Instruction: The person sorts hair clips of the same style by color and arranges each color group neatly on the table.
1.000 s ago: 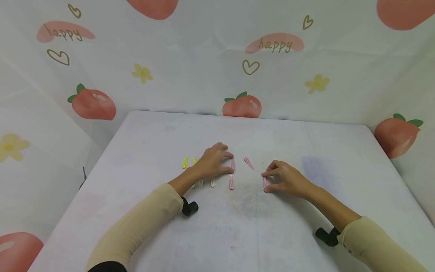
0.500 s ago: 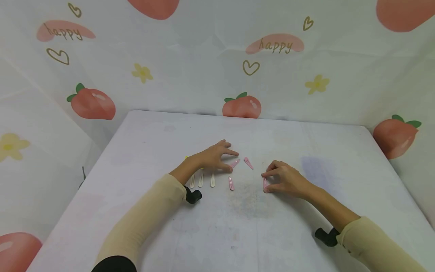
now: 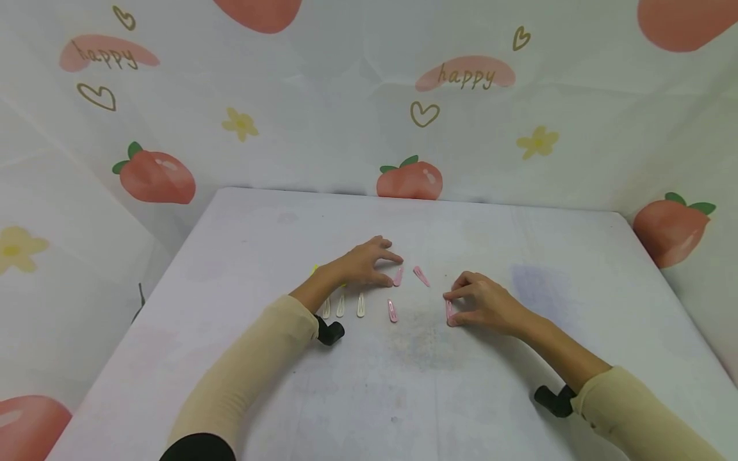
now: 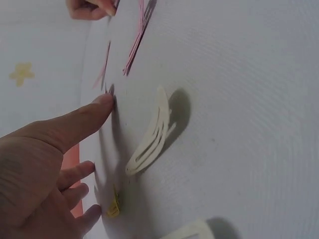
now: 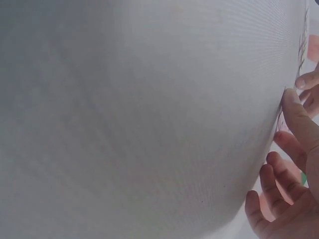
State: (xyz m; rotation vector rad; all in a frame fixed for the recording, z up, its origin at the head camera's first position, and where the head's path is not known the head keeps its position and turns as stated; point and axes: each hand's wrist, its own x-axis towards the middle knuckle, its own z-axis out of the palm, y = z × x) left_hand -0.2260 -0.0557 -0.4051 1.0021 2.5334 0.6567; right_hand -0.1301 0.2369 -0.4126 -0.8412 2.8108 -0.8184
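My left hand is spread low over the table, thumb tip right at a pink snap hair clip and index fingertip just past that clip's far end. My right hand pinches another pink hair clip end to end between thumb and index finger, down at the tabletop. In the right wrist view, the held clip shows edge-on beside the thumb. Between the hands lie a slanted pink clip and, nearer me, a pink clip. The left wrist view shows the left thumb beside a cream clip.
Several cream clips stand in a row under the left wrist. Yellow clips lie behind that forearm, mostly hidden; one yellow clip shows in the left wrist view. The white table ends at a peach-printed cloth.
My left hand has shifted slightly away and right, its index finger leaving the pink clip's end. That clip tilted, then swung back more upright. The right hand stays put.
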